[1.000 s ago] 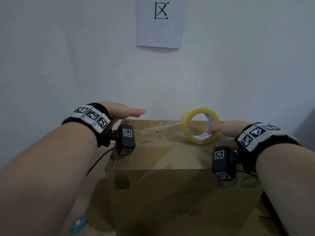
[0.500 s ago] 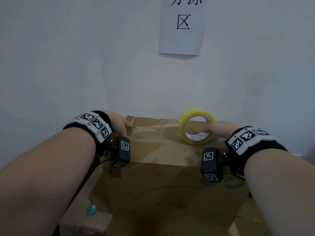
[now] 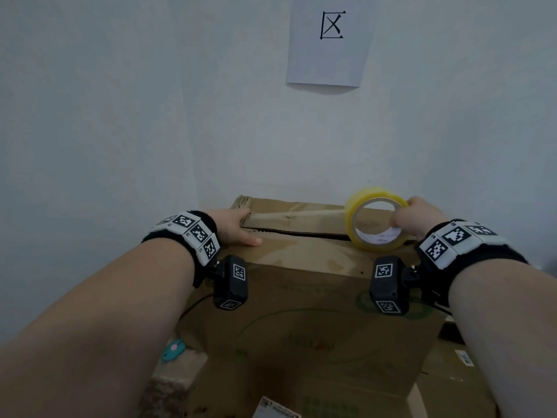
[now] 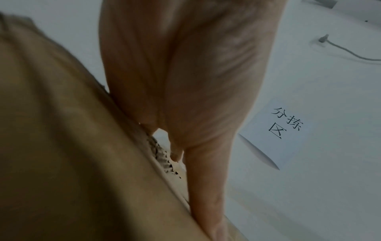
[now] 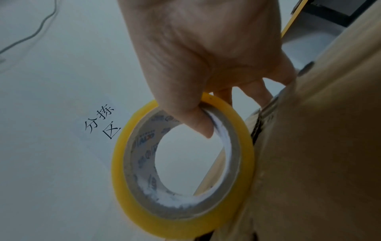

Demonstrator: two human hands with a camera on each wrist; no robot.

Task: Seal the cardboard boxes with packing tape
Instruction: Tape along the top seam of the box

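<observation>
A brown cardboard box (image 3: 301,297) stands against the wall, with a dark seam between its top flaps. My right hand (image 3: 413,215) grips a yellow roll of packing tape (image 3: 375,220), thumb through the core (image 5: 204,124), and holds the roll (image 5: 181,163) upright on the box top near the right end of the seam. A clear strip of tape (image 3: 295,214) runs left from the roll along the far flap. My left hand (image 3: 238,227) lies flat over the box's left end, thumb on top and fingers (image 4: 175,97) straight against the edge.
A white wall rises right behind the box, with a paper sign (image 3: 328,40) on it. More flattened cardboard (image 3: 470,381) lies at the lower right. A small teal object (image 3: 172,349) sits on a lower box at the left. A cable (image 4: 348,50) runs along the wall.
My left hand came down from above the box onto its left end. The roll moved right along the seam and drew out more tape.
</observation>
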